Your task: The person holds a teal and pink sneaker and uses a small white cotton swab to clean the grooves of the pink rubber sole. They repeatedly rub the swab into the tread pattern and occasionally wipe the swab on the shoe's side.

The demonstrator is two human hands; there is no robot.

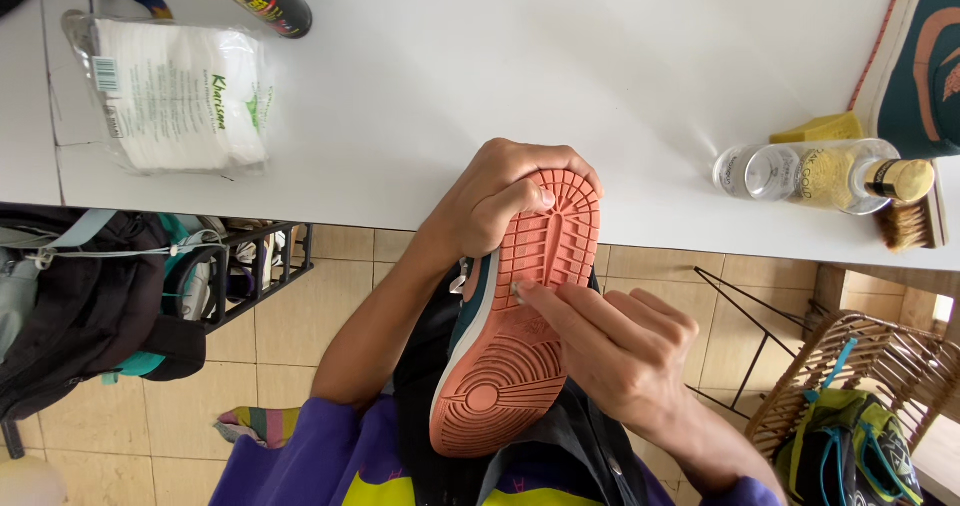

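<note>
On the white worktop point(560, 76), far left, lies one clear square packet of white pads point(170, 91) with a green label. At the near edge, the left hand point(500, 196) grips one sneaker point(520, 326), salmon sole up; the right hand point(610, 346) pinches a small bit against the sole. Far right lie one clear bottle point(810, 174) and one brush point(912, 221).

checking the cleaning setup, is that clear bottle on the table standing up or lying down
Lying down: the clear bottle rests on its side on the white table, cap pointing right toward the brush.
</note>
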